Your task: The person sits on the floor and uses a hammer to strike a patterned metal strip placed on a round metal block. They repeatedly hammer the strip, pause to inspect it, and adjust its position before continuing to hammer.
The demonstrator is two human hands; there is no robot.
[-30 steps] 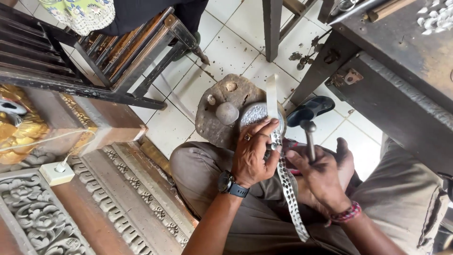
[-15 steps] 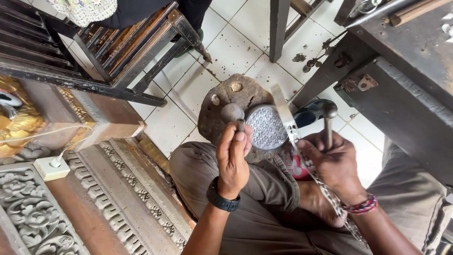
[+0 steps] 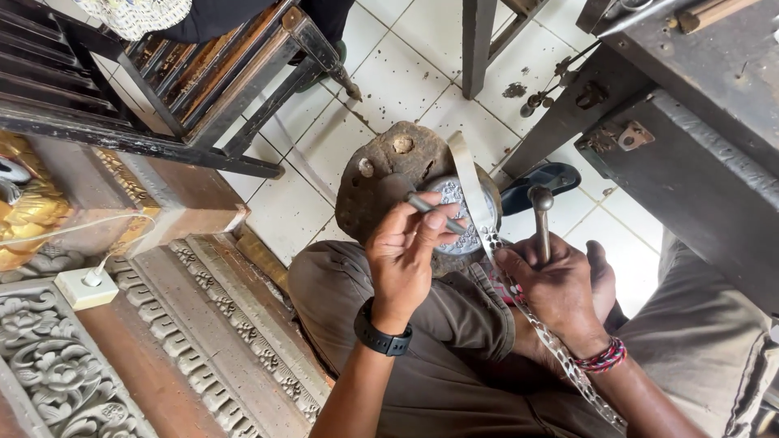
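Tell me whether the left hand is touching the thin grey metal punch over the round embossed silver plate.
Touching. The head view shows the left hand pinching the thin grey metal punch between thumb and fingertips, with no gap between them.

Our left hand pinches with thumb and fingertips, wrist bent; our right hand, beside it, is fisted.

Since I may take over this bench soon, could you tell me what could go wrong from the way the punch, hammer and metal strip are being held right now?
1. The left hand pinches the thin punch close over the patterned metal disc; a stray blow from the hammer in the right hand could catch those fingers.
2. The right hand also grips the long perforated strip, which may snag or spoil the swing.
3. The block sits near the knees, so it might shift.
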